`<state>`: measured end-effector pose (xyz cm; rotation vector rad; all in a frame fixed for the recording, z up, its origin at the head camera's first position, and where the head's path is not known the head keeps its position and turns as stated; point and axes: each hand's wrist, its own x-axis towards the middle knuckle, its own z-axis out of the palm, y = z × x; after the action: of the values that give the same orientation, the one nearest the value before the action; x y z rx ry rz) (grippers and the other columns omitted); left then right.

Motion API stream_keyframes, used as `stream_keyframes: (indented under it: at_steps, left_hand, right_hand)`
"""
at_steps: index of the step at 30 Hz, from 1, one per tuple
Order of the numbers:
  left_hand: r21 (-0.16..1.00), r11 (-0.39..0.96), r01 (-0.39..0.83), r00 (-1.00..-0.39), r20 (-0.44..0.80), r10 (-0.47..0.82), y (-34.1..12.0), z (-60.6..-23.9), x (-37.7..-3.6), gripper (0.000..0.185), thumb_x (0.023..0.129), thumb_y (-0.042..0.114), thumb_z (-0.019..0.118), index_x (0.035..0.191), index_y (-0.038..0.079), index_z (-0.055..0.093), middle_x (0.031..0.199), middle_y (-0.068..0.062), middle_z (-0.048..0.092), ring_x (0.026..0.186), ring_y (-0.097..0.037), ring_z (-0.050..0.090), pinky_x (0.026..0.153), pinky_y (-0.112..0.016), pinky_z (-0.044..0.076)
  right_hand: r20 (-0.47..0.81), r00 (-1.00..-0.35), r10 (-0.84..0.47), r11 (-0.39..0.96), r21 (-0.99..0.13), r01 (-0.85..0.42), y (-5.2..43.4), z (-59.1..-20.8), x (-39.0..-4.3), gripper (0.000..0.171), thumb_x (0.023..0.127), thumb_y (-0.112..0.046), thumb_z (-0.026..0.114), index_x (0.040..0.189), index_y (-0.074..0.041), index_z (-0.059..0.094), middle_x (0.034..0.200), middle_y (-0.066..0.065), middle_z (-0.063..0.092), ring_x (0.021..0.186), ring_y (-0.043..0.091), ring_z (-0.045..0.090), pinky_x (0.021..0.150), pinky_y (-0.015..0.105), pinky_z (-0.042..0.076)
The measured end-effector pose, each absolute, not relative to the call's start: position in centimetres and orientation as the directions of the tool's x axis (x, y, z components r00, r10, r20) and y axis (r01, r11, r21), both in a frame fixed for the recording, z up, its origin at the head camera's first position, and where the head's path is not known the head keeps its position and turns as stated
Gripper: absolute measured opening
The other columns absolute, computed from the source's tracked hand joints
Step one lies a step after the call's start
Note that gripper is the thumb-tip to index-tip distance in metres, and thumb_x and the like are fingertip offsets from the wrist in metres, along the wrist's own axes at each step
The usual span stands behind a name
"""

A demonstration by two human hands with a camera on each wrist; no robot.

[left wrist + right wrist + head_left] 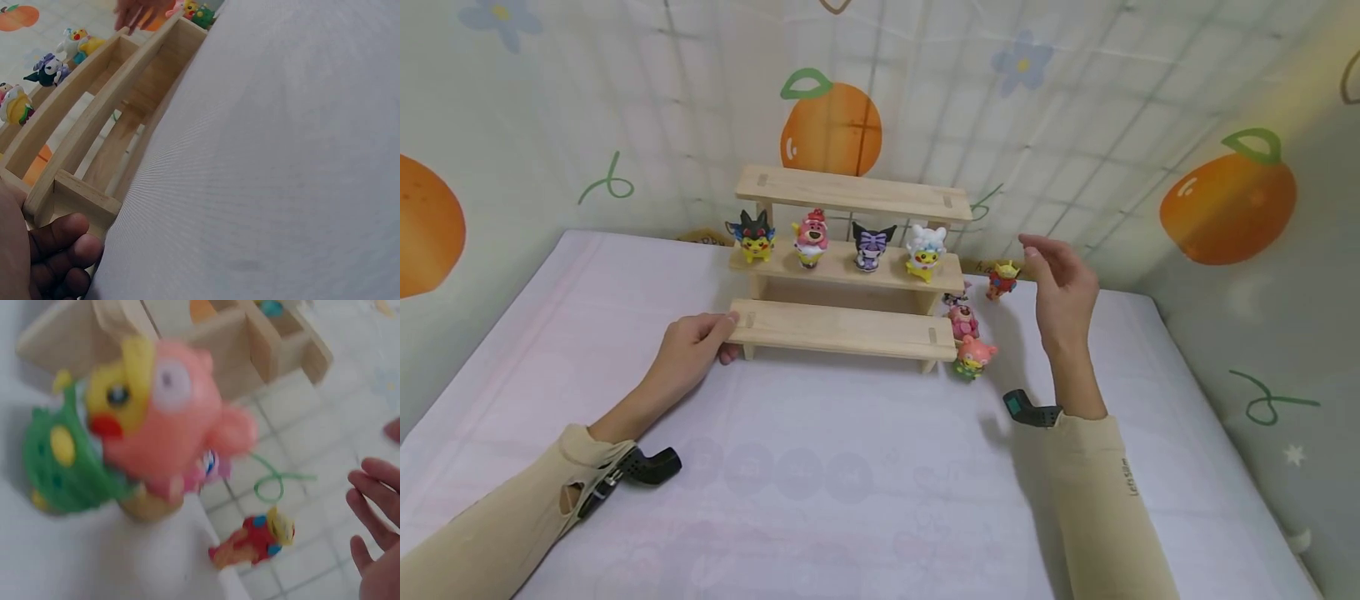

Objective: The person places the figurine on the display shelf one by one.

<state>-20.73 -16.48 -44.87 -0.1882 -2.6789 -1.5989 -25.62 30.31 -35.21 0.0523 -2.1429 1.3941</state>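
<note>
My left hand grips the left end of the lowest step of a three-step wooden display shelf, thumb on top. Its curled fingers show beside the step's end in the left wrist view. My right hand, fingers loosely extended, is raised to the right of the shelf, holding nothing. Nearest to it stands a small figurine in red with a yellow top. Beside the shelf's right end are a pink-hooded figurine with a green body, a pink bear figurine and a partly hidden dark figurine.
On the middle step stand a black-eared yellow figurine, a pink bear with a red top, a black-and-purple figurine and a white-hooded yellow figurine. A patterned curtain hangs behind the white-covered table.
</note>
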Motion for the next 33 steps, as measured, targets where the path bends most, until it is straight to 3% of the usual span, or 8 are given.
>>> stream_keyframes:
  at_steps: [6,14,21,33]
  left_hand:
    - [0.874,0.473,0.114,-0.992,0.078,0.095,-16.4,-44.9,-20.8,0.049,0.112,0.042,0.049,0.096,0.002,0.073,0.073,-0.007,0.067,0.073,-0.02,0.057,0.07,-0.027,0.043]
    - [0.875,0.472,0.11,-0.993,0.072,0.097,-16.5,-44.9,-20.8,0.049,0.112,0.042,0.049,0.097,0.002,0.073,0.074,-0.007,0.066,0.074,-0.02,0.057,0.07,-0.028,0.043]
    - [0.879,0.463,0.113,-0.992,0.078,0.094,-16.5,-45.1,-20.9,0.049,0.112,0.043,0.049,0.097,0.002,0.073,0.073,-0.008,0.067,0.073,-0.019,0.057,0.069,-0.027,0.043]
    - [0.882,0.46,0.103,-0.994,0.072,0.084,-16.6,-45.2,-21.0,0.049,0.111,0.043,0.05,0.095,0.003,0.073,0.074,-0.008,0.067,0.075,-0.021,0.057,0.07,-0.028,0.043]
  right_hand:
    - [0.425,-0.829,0.363,0.547,-0.818,-0.18,32.6,-37.0,-26.5,0.032,0.101,-0.018,0.069,0.132,-0.009,0.072,0.134,0.011,0.071,0.128,0.02,0.063,0.117,0.035,0.043]
    - [0.26,-0.919,0.296,0.597,-0.802,-0.034,33.1,-38.7,-26.9,0.057,0.098,-0.016,0.075,0.152,-0.015,0.054,0.154,0.009,0.057,0.146,0.023,0.051,0.122,0.04,0.039]
    - [0.204,-0.956,0.211,0.559,-0.827,-0.054,33.2,-40.2,-27.2,0.072,0.096,-0.015,0.079,0.158,-0.011,0.043,0.159,0.015,0.052,0.147,0.03,0.05,0.121,0.047,0.039]
    - [0.191,-0.959,0.21,0.558,-0.829,-0.043,33.6,-42.4,-28.3,0.062,0.097,-0.02,0.078,0.153,-0.011,0.052,0.147,0.016,0.063,0.136,0.03,0.061,0.113,0.039,0.047]
